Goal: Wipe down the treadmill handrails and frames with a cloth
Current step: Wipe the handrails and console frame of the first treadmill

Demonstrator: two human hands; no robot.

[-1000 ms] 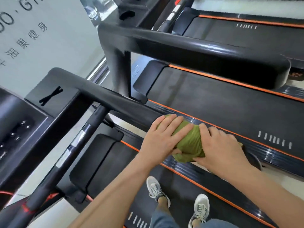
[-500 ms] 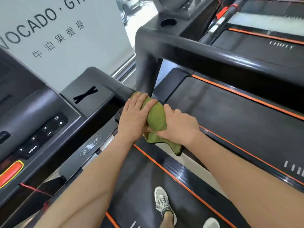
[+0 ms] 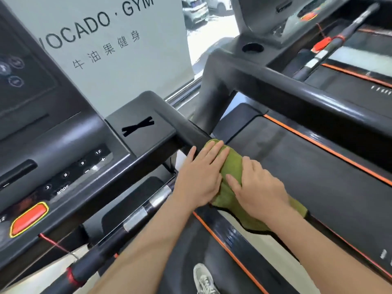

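Note:
A green cloth is wrapped over the black right handrail of the treadmill I stand on, close to where the rail meets the console. My left hand lies flat on the cloth's left side and presses it on the rail. My right hand grips the cloth from the right, and a loose flap hangs below it. The rail under both hands is hidden.
The console with buttons and a red stop key is at the left. A thin front grip bar runs below it. A second treadmill's handrail and belt lie to the right. A white gym sign stands behind.
Both hands slid the cloth up the handrail from its far end toward the console, then came back a little down the rail. The camera turned toward the console.

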